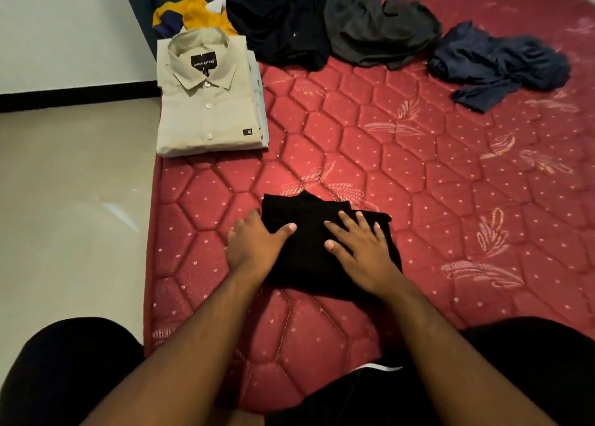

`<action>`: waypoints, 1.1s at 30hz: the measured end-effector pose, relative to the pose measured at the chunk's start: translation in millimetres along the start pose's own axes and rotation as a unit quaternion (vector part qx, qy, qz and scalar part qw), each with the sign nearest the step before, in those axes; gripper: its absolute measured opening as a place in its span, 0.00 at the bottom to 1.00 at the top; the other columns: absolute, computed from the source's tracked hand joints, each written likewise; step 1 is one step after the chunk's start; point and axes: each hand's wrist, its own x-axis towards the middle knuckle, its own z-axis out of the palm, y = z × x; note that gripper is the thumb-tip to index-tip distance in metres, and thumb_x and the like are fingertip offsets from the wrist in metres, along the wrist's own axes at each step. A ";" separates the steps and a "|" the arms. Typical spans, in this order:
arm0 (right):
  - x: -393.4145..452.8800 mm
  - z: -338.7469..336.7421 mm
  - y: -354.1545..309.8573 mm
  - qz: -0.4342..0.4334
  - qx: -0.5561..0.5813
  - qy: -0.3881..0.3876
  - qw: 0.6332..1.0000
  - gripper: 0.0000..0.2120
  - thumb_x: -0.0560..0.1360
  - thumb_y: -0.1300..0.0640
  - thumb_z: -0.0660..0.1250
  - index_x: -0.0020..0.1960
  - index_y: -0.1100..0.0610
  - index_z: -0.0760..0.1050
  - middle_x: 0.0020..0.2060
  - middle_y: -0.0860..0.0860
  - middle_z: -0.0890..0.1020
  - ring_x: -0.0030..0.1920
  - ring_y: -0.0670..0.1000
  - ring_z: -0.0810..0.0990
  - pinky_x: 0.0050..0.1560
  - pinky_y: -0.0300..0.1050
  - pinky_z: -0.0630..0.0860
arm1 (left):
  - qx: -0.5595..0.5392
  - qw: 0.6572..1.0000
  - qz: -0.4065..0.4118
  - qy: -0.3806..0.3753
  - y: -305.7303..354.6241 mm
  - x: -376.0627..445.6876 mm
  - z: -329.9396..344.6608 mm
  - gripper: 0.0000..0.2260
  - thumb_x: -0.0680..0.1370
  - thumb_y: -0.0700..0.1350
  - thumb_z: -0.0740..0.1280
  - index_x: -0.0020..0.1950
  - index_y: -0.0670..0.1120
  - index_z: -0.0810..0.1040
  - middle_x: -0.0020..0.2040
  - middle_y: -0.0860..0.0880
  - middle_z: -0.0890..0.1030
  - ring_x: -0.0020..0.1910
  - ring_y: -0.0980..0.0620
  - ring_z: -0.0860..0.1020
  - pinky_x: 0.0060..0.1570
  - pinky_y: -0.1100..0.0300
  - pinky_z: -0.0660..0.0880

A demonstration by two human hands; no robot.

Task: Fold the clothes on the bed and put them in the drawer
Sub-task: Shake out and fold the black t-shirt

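While both forearms reach out over the red quilted mattress (370, 142), a folded black garment (309, 232) lies near its front edge, under the person's hands. The left hand (254, 242) rests at the garment's left border with its thumb laid on the cloth; its fingers seem to tuck beneath the edge, though they are hidden. The right hand (357, 242) lies flat on top, fingers spread and straight. Toward the far left corner sits a folded beige shirt (206, 97) on a small stack, with a yellow garment (196, 13) behind it. Unfolded along the far side lie a black heap (283, 26), a dark grey heap (380, 32) and a navy heap (495, 61).
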 end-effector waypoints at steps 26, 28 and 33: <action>147.2 41.4 -163.3 -0.082 -0.004 0.117 0.990 0.26 0.79 0.44 0.59 0.75 0.48 0.62 0.75 0.53 0.63 0.74 0.57 0.62 0.72 0.55 0.61 | 0.053 0.965 0.190 0.171 -85.4 98.1 -108.4 0.28 0.78 0.56 0.57 0.76 0.48 0.64 0.74 0.45 0.69 0.72 0.41 0.67 0.68 0.41 0.65; 153.1 62.5 -154.4 -0.089 -0.046 0.043 0.994 0.27 0.78 0.38 0.50 0.76 0.44 0.59 0.77 0.50 0.58 0.77 0.54 0.54 0.75 0.56 0.52 | 0.151 0.963 0.211 0.072 -77.4 97.8 -84.5 0.33 0.76 0.65 0.41 0.79 0.56 0.57 0.79 0.51 0.58 0.78 0.46 0.55 0.73 0.40 0.51; 157.4 61.2 -138.4 -0.106 -0.048 -0.002 0.993 0.33 0.74 0.34 0.41 0.77 0.41 0.54 0.79 0.46 0.50 0.78 0.50 0.44 0.75 0.56 0.44 | 0.211 0.965 0.155 -0.021 -82.0 108.5 -77.9 0.32 0.75 0.70 0.38 0.79 0.62 0.47 0.80 0.55 0.45 0.79 0.50 0.43 0.74 0.37 0.42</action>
